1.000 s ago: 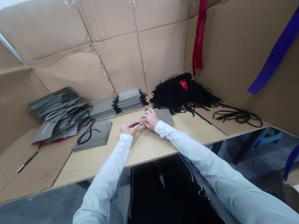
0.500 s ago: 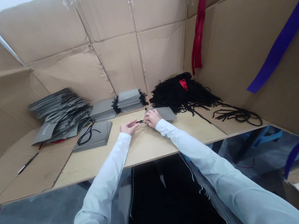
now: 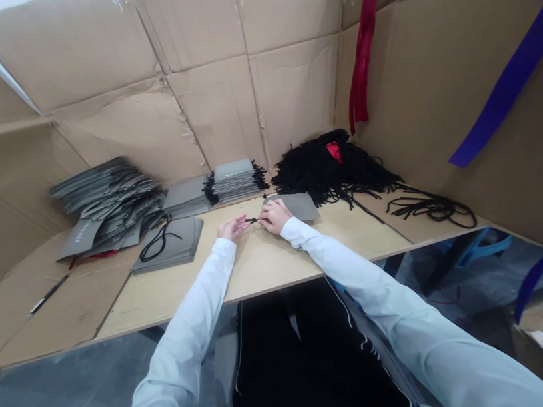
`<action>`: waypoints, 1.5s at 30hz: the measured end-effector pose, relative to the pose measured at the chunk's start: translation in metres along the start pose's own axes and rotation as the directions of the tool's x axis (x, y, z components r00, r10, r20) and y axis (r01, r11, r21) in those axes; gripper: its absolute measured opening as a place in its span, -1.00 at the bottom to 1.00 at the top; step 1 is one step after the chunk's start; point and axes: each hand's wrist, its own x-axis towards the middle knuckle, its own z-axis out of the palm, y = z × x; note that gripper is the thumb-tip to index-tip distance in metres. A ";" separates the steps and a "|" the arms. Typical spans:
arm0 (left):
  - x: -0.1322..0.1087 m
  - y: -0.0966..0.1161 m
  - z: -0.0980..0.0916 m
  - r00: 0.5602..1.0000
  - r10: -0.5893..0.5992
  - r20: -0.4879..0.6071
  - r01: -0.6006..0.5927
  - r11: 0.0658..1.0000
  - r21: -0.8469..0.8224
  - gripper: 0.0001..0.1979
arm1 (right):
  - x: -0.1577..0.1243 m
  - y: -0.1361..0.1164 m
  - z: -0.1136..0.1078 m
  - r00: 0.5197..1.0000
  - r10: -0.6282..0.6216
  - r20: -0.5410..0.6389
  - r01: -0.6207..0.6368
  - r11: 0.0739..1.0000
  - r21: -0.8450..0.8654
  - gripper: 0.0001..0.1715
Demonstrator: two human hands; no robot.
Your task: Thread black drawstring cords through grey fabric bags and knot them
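My left hand and my right hand sit close together above the pale wooden board, with a short black cord pinched between their fingertips. Most of the cord is hidden by my fingers. Just beyond my right hand lies a flat grey paper bag, its near corner under that hand. To the left of my left hand is a stack of grey paper bags, topped by a loop of black cord.
Further grey bag stacks and a large slanted pile stand at the back left. A heap of black cords lies at the back right. Cardboard walls surround the board, with a marker pen at the left and a red ribbon hanging right.
My hands have drawn slightly apart, leaving more of the black cord visible between them. The grey bag beyond my right hand shows more fully.
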 end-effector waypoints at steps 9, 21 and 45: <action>-0.004 -0.005 0.003 0.991 0.015 0.130 -0.030 0.993 0.114 -0.34 | 0.000 -0.008 -0.001 1.000 0.022 0.015 -0.021 0.999 -0.036 -0.74; -0.003 -0.009 0.023 1.000 -0.001 0.022 0.003 0.993 -0.116 -0.82 | 0.004 -0.016 0.011 0.992 0.126 -0.016 -0.122 0.981 0.151 -0.72; 0.008 -0.019 0.011 1.000 -0.007 0.015 0.007 0.999 -0.032 -0.70 | -0.002 -0.012 0.006 0.981 0.028 -0.192 -0.009 0.995 0.096 -0.75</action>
